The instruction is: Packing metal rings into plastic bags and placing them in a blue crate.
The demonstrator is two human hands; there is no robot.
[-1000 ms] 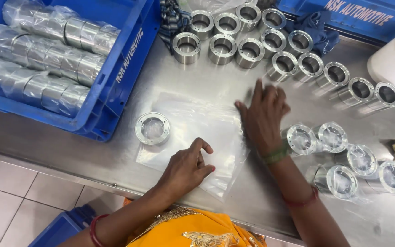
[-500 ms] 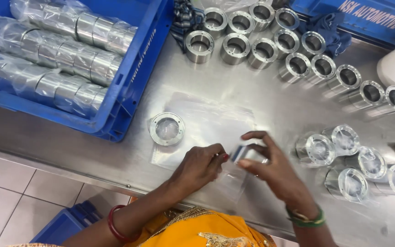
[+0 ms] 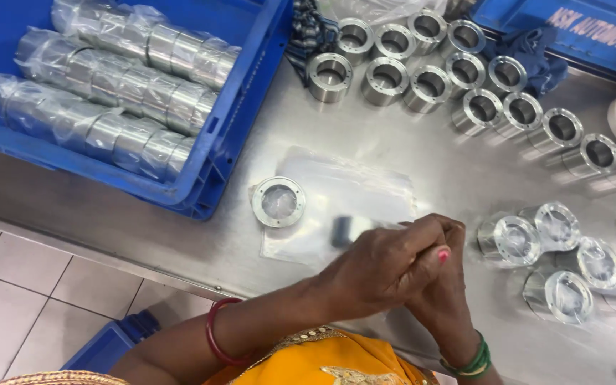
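Both hands [image 3: 408, 267] now nearer, clasped on blurred metal ring [image 3: 341, 231]; far-left blue crate [image 3: 212, 153], three wrapped rolls [image 3: 108, 93].

Polished metal rings [image 3: 429, 71] gleam on a brushed steel table [image 3: 365, 135] beside glossy clear plastic bags [image 3: 336, 199] and a blue plastic crate [image 3: 215, 157].

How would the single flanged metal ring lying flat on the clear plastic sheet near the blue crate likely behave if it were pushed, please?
The flanged metal ring rests on its wide flat face, so it should slide rather than roll. It looks like solid polished steel, so probably heavy for its size and rigid. The clear plastic sheet beneath looks thin and smooth and may slip or wrinkle on the steel table.
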